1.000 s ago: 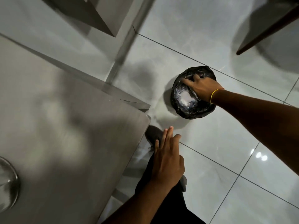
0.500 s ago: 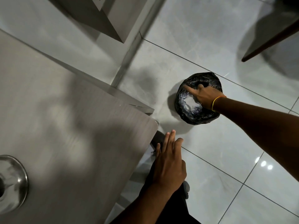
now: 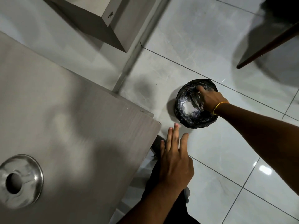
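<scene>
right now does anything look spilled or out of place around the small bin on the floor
Nothing is spilled on the glossy grey tiled floor. One oddity: the crumpled plastic lining of the small round black-bagged bin sags inward on the side where the right hand reaches in, instead of lying flat against the wall.

A small round bin [image 3: 182, 101] stands upright on the tiled floor [image 3: 218, 151], wrapped inside and over its rim in a crinkled, glossy black plastic liner [image 3: 199, 124]. Something white [image 3: 189, 108] lies at its bottom. The right hand [image 3: 210, 99] curls its fingers [image 3: 201, 90] over the liner at the far rim.
</scene>
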The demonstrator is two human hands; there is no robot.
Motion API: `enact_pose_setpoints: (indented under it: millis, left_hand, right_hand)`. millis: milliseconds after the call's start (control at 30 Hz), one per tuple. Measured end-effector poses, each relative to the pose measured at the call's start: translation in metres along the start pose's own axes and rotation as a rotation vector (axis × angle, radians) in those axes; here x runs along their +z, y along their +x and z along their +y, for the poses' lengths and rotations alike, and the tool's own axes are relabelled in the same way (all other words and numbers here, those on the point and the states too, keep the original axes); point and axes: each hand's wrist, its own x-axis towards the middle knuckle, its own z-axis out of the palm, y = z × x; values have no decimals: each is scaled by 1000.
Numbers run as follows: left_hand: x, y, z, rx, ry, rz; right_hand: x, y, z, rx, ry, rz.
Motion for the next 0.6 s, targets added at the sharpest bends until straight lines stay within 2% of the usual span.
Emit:
enact_pose_setpoints:
  millis: [133,233,400,500,600]
  left_hand:
    - [-31,-4,24,85,-8,24]
    - [-73,-12,49,143,-70,54]
    - [-189,-51,82,308,-82,231]
    - [-244,-79,75,303,4,357]
    - [-294,-115,47,200,42,489]
  right_hand:
    - [-34,-53,-3,376,579,75]
    - [-67,-109,-14,490,975,224]
    - [-167,-216,-85,281,1226,320]
    - [-209,-261,-144,68,1129,384]
    - [-238,-291,-223,-87,1025,360]
